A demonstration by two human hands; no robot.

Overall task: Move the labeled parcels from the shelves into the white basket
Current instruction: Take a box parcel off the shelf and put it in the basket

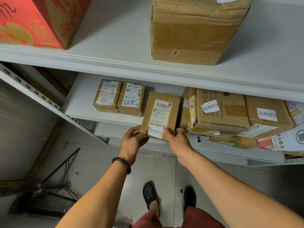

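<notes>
The white shelves point(115, 63) fill most of the view. On the upper board stand a red box point(37, 22) at the left and a large brown box point(194, 30) at the right. On the board below point(82, 102), a pile of labeled parcels point(222, 112) lies at the right side, some stacked on others.

Just left of this pile is the parcel point(160, 112) now in the hands. It is a flat brown carton with a shipping label and a small white sticker on top. Its long axis runs away from the person, into the shelf, and its near short end sticks out over the front edge of the board. Further left, near the back, two smaller parcels point(107, 96) stand touching each other.

Both hands are at the near end, so the parcel lies straight ahead of them and neither hand is closer. The left hand point(133, 140) grips the near left corner, with the thumb on top and the fingers curled below. The right hand point(177, 142) pinches the near right corner, with the thumb on the sticker; this hand is a little blurred.

I judge that the next move is a straight pull toward the body, along the long axis. The white basket is not visible.
</notes>
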